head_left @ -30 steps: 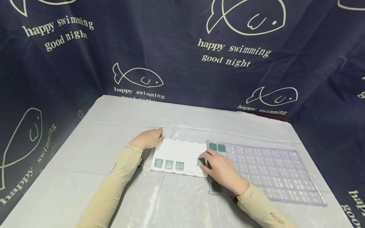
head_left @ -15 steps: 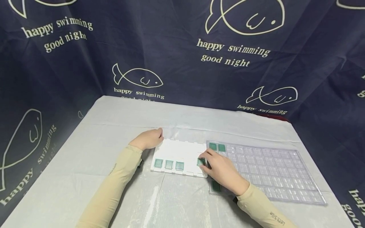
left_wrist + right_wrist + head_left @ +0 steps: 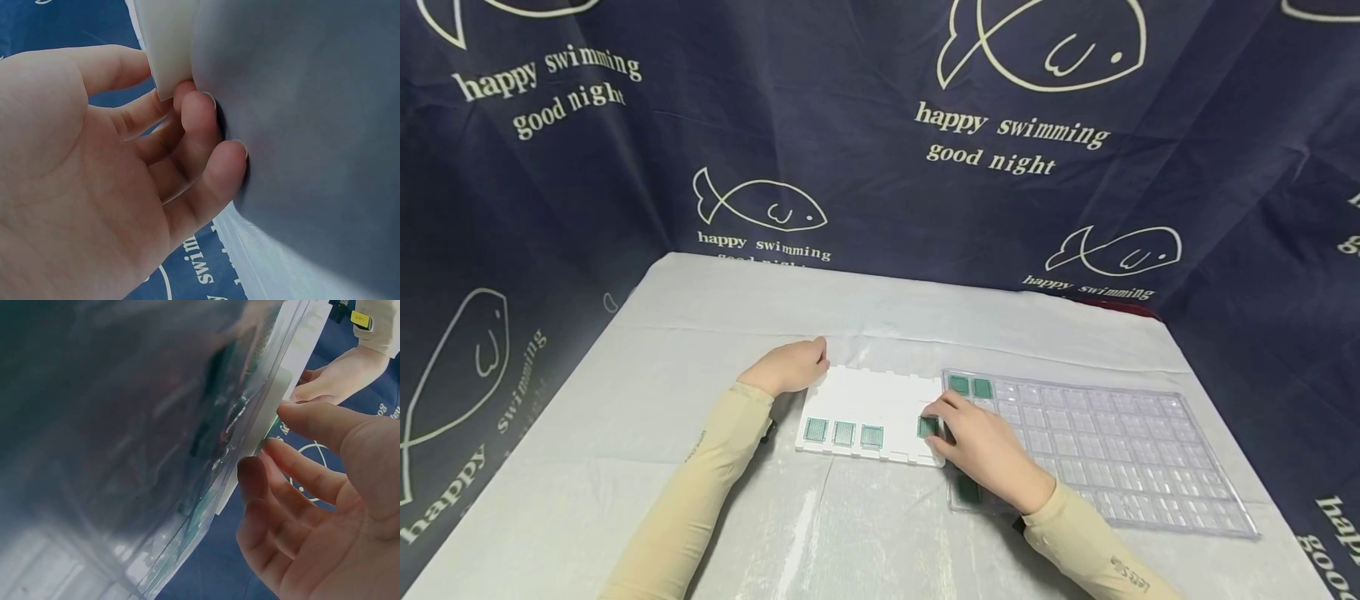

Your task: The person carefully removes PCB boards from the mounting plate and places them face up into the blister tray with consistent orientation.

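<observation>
the right hand (image 3: pixel 988 447) pinches a green board (image 3: pixel 927 427), which lies between thumb (image 3: pixel 315 420) and fingers (image 3: pixel 305 467) at the right end of the white plate (image 3: pixel 874 395). the left hand (image 3: pixel 788 365) grips that plate's far left corner; three more green boards (image 3: pixel 843 432) sit along its near edge, left of the pinch.

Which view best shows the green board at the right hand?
The head view: it shows the green board from above, partly covered by the right hand. The right wrist view catches only a sliver of it by the fingers; the left wrist view, none.
</observation>
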### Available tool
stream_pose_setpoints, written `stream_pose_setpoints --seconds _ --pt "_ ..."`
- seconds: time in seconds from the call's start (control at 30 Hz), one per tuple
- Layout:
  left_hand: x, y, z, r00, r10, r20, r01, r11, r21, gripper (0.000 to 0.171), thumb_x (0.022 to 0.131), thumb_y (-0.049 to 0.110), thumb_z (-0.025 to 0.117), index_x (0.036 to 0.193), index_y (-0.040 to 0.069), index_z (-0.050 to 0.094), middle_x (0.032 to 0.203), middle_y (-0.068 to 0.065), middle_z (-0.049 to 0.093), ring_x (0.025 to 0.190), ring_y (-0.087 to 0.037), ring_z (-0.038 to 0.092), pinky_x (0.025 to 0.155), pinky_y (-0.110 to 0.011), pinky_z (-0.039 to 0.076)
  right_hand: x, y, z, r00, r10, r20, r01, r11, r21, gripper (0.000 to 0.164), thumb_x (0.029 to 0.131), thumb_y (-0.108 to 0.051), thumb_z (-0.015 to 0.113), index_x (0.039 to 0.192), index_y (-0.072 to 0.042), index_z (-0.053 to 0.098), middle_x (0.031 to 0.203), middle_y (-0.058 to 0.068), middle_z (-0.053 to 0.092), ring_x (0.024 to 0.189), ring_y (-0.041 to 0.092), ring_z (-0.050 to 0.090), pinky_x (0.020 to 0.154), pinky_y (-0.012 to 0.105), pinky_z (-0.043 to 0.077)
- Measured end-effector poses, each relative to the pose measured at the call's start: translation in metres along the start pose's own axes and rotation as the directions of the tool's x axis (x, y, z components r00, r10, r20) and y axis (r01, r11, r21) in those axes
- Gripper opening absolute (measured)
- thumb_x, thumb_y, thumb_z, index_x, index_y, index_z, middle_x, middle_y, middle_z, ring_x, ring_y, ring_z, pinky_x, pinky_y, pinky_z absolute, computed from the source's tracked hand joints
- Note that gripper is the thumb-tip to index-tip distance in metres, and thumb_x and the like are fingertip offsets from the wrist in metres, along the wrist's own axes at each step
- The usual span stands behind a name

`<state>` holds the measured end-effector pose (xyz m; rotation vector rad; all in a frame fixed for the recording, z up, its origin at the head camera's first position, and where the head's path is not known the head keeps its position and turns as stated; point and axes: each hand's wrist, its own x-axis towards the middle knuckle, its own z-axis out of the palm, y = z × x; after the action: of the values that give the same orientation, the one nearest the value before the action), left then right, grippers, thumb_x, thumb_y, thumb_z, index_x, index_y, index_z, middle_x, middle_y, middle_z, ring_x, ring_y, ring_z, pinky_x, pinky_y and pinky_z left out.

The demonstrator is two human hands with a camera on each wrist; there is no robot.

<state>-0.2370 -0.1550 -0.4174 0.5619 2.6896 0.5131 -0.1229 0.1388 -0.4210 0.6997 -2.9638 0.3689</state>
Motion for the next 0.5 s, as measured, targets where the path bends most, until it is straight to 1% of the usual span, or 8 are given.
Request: stream_pose_setpoints --seconds 0.2,0.33,0.5 --pt "0.004 -0.0037 0.0033 1.0 0.001 -0.003 -0.001 1.0 0.012 0.029 0.107 0.023 0.04 0.119 0.003 0.056 0.112 -0.015 0.068 0.105 -0.03 0.066 0.102 -0.05 0.051 0.0004 0.0007 -0.0002 1.0 -0.005 -0.003 0.005 1.0 0.009 0.031 0.085 -0.022 0.083 0.112 -0.013 0.072 0.106 -0.001 0.066 0.067 0.004 0.045 0.052 0.018 0.038" --pt "0.0029 -0.0028 0.002 1.0 0.002 -0.003 -0.002 1.0 0.013 0.03 0.107 0.024 0.04 0.12 0.002 0.056 0.113 -0.015 0.068 0.109 -0.032 0.066 0.104 -0.05 0.051 0.0009 0.0022 0.0007 1.0 -0.013 -0.005 0.013 1.0 0.001 0.031 0.085 -0.022 0.084 0.112 -0.013 0.072 0.105 0.0 0.066 0.068 0.004 0.046 0.053 0.019 0.039" --pt "0.0018 -0.0022 0.0008 1.0 0.001 0.002 -0.001 1.0 0.006 0.029 0.107 0.024 0.04 0.118 0.003 0.056 0.111 -0.015 0.068 0.106 -0.031 0.066 0.102 -0.051 0.051 0.0006 0.0028 0.0008 1.0 -0.019 -0.01 0.019 1.0 -0.003 0.031 0.084 -0.022 0.084 0.111 -0.014 0.072 0.105 0.0 0.066 0.068 0.004 0.047 0.053 0.019 0.04"
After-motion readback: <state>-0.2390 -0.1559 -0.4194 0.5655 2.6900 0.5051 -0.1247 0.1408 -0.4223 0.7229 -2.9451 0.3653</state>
